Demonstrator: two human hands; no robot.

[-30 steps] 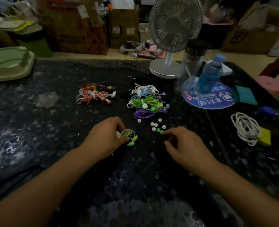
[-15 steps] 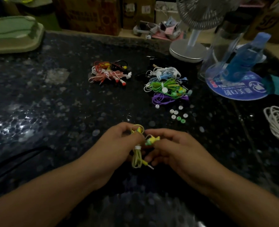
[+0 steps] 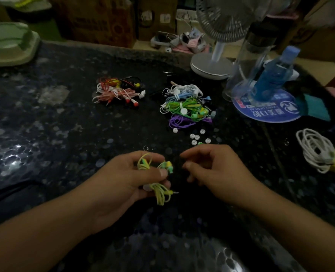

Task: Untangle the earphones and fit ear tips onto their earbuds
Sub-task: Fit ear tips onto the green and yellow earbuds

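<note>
The light is dim. A dark speckled stone table (image 3: 45, 122) spreads under the hands, glinting to their left. Beyond the right hand stand a desk fan (image 3: 219, 36), a clear flask (image 3: 249, 61) and a blue bottle (image 3: 274, 71). Far beyond the left hand lies a green tray (image 3: 7, 46). Cardboard boxes (image 3: 103, 20) stand on a pale floor (image 3: 319, 65) behind the table.
</note>
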